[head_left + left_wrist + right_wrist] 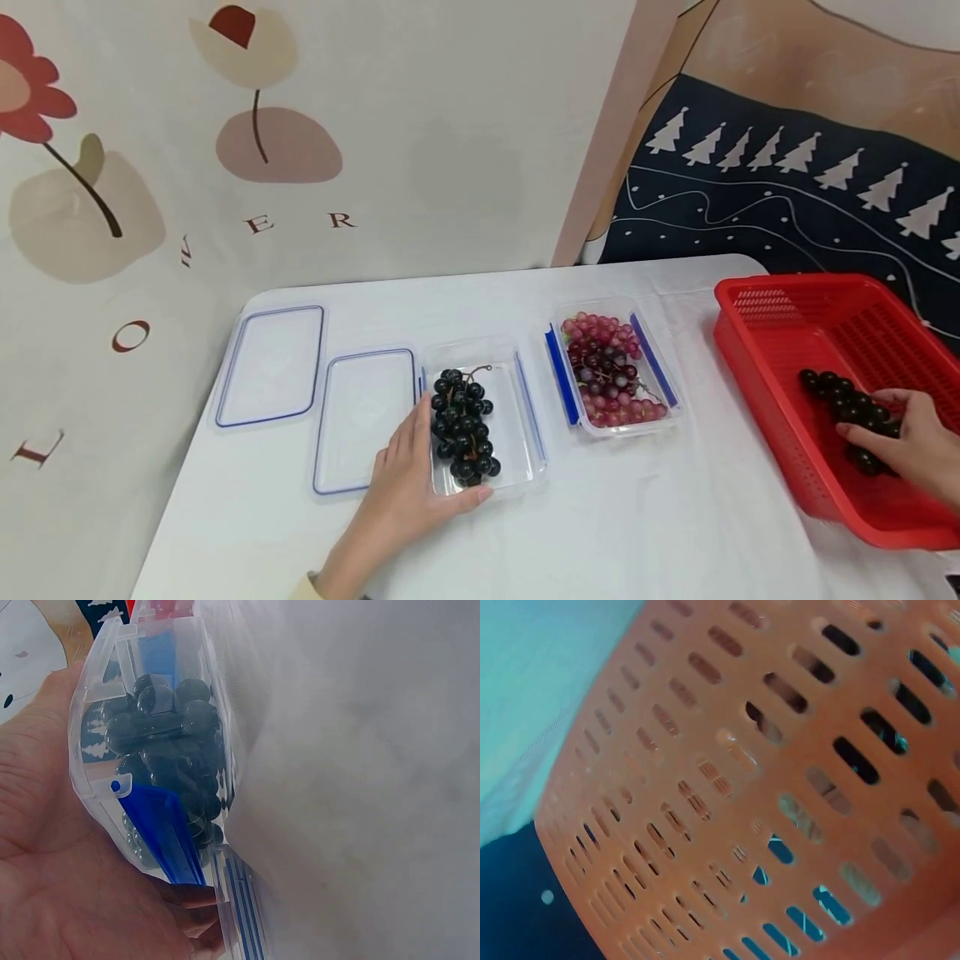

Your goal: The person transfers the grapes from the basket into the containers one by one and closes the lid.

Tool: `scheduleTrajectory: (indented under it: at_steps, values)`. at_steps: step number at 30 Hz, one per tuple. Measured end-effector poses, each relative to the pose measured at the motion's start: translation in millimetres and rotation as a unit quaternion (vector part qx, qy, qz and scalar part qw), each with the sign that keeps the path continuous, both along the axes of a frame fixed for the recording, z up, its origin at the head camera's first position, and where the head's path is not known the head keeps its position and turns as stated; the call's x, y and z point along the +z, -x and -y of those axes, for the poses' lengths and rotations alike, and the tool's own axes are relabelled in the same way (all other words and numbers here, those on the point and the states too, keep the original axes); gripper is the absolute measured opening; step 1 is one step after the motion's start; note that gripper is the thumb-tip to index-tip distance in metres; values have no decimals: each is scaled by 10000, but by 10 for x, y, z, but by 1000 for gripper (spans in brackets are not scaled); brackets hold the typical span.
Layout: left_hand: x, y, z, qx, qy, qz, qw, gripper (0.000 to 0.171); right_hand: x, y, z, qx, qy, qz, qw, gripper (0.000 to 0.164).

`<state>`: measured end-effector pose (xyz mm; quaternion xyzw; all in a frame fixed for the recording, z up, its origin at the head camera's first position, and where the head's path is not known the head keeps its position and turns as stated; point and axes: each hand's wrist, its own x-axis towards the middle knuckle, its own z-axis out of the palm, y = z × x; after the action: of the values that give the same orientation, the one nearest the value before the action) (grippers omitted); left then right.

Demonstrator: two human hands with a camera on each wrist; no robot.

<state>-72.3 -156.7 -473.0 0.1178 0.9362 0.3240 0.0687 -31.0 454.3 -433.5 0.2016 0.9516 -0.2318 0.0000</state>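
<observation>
In the head view, a clear plastic container (512,429) sits mid-table with a bunch of black grapes (459,417) along its left side. My left hand (405,475) grips its near left corner, fingers along the left wall and thumb across the front. The left wrist view shows this palm (67,847) against the container, whose blue clip (161,832) hangs down. On the right, my right hand (911,437) reaches into a red basket (765,408) and holds another bunch of black grapes (840,398). In the right wrist view the slotted basket wall (697,742) hides most of that hand.
Right of the held container stands a second clear container with blue clips (562,375), filled with red and dark grapes (607,367). Two clear lids with blue seals, one farther left (272,367) and one nearer (363,417), lie flat on the white tablecloth (615,517).
</observation>
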Motion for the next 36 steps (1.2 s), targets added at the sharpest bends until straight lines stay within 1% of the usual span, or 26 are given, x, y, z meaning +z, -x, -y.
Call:
scheduleTrajectory:
  at_steps: [2, 3, 5, 6, 7, 9, 11, 13, 16, 19, 22, 24, 28, 30, 33, 36]
  values:
    - [-7, -2, 2, 0, 25, 25, 10000, 148, 55, -3, 38, -79, 134, -577, 9982, 61]
    - [-6, -2, 1, -5, 31, 34, 10000, 148, 75, -9, 51, -99, 193, -863, 9960, 54]
    - [-6, -1, 5, -9, 38, 50, 10000, 148, 103, -33, 74, -148, 429, -1331, 9901, 34]
    - [-4, 0, 5, -7, 50, 63, 10000, 148, 117, -42, 85, -142, 595, -1576, 9856, 29]
    - [0, 2, 3, -12, 57, 73, 10000, 148, 128, -61, 97, -155, 739, -1780, 9811, 31]
    - [9, 4, 0, -24, 77, 95, 9999, 148, 155, -89, 125, -220, 884, -2140, 9726, 47]
    - [24, -1, 4, -23, 88, 97, 9999, 148, 195, -103, 169, -328, 932, -2303, 9681, 59]
    - [20, -6, 8, -10, 138, 125, 9998, 148, 239, -100, 230, -482, 931, -2430, 9643, 65]
    - [6, -6, 17, 1, 153, 121, 9998, 149, 304, -85, 330, -621, 1055, -2714, 9547, 65]
    - [-11, 5, 19, -17, 150, 107, 9998, 148, 367, -60, 431, -721, 1023, -3089, 9428, 64]
    - [-3, 6, 14, -39, 132, 100, 9999, 148, 432, -61, 518, -908, 845, -3254, 9374, 64]
    - [2, 3, 12, -52, 123, 92, 9999, 147, 487, -74, 569, -977, 889, -3297, 9348, 65]
    - [4, 3, 15, -46, 130, 30, 9999, 147, 578, -96, 699, -902, 1097, -3418, 9290, 66]
    - [7, 1, 16, -48, 136, -22, 9999, 147, 615, -109, 767, -840, 1105, -3527, 9254, 66]
    - [6, 3, 16, -46, 160, 5, 9999, 147, 670, -126, 876, -736, 996, -3659, 9224, 65]
    - [3, 10, 10, -58, 201, 94, 9997, 147, 710, -121, 987, -460, 993, -3907, 9140, 64]
